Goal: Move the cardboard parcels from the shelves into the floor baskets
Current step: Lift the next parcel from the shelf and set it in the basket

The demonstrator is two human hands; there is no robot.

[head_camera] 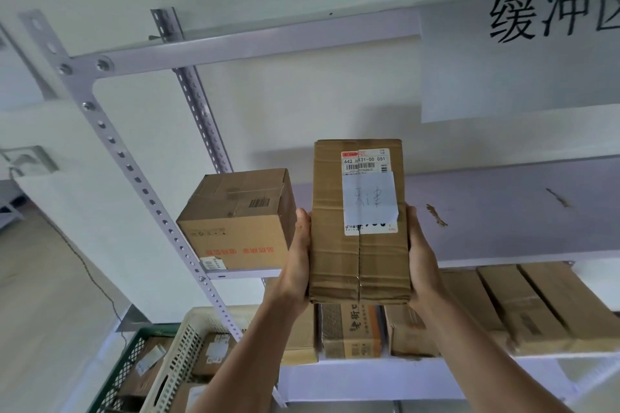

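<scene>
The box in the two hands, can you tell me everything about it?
It is a tall brown cardboard parcel, creased, with a seam down its front. A white shipping label with a barcode and numbers sits near the top, partly under a pale handwritten paper slip. It is upright in the air before the grey metal shelves; the left hand grips its left side, the right hand its right side.

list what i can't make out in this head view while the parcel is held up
All in the head view.
Shipping label on the held parcel: mostly covered by a taped paper slip, print too small.
Wall sign: last character cut off by the right edge.
Left hand and right hand: fingers hidden behind the parcel.
White basket and green basket: cut off by the bottom edge.
</scene>
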